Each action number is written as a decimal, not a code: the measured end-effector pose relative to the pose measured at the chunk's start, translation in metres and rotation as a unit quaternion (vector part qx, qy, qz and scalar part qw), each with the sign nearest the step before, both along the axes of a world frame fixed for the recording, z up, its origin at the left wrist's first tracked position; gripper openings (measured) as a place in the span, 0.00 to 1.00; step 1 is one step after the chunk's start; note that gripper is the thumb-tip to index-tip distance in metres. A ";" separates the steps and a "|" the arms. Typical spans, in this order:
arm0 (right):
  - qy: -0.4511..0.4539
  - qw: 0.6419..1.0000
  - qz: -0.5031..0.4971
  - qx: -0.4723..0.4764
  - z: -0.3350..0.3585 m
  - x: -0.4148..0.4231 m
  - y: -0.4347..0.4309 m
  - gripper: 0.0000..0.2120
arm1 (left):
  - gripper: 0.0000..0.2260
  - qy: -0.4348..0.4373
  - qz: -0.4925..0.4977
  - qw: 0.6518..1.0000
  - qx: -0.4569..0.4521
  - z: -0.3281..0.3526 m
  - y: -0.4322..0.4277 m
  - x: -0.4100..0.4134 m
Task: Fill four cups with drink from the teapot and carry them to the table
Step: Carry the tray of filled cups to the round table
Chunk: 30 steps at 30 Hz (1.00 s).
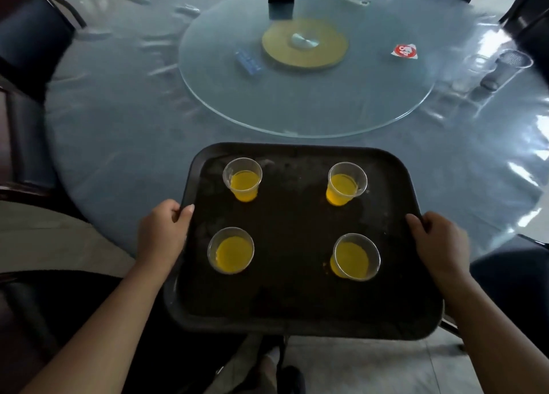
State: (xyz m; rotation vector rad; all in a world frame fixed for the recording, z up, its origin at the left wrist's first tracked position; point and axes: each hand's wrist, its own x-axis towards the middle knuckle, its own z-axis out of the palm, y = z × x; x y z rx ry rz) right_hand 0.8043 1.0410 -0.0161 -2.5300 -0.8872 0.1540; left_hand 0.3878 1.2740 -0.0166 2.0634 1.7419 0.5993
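Both hands grip black rectangular plastic tray (pixel 297 313) carrying four clear plastic cups of orange drink (pixel 242 179), over near edge of round tabletop (pixel 124 132).

Left hand (pixel 162 230) clamped on left rim, right hand (pixel 436 239) on right rim. Cups look light, thin, tippy, liquid sloshes; hold tray level by side rims. Tabletop under glossy, likely slick plastic film, glass turntable (pixel 297 108) at centre; dark chairs around, tiled floor.

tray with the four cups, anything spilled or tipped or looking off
All four cups stand upright. By the near right cup an orange patch lies on the tray at its left base, possibly a small spill or light through the drink. The tray's surface looks smudged. Both the left hand and right hand grip its edges.
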 end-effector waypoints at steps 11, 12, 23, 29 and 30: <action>-0.021 0.999 0.009 -0.030 -0.053 0.036 0.077 0.19 | 0.13 0.013 0.005 1.000 0.002 -0.057 0.075 0.031; -0.019 0.999 0.006 -0.034 -0.055 0.036 0.081 0.19 | 0.12 0.016 0.003 1.000 0.004 -0.060 0.078 0.033; 0.000 0.999 -0.007 -0.053 -0.067 0.040 0.100 0.19 | 0.13 0.016 -0.004 1.000 0.006 -0.076 0.085 0.038; -0.004 0.999 -0.001 -0.046 -0.073 0.040 0.102 0.19 | 0.13 0.020 0.003 1.000 0.001 -0.082 0.083 0.035; -0.004 0.999 0.002 -0.043 -0.074 0.040 0.103 0.18 | 0.14 0.020 0.002 1.000 0.000 -0.083 0.083 0.035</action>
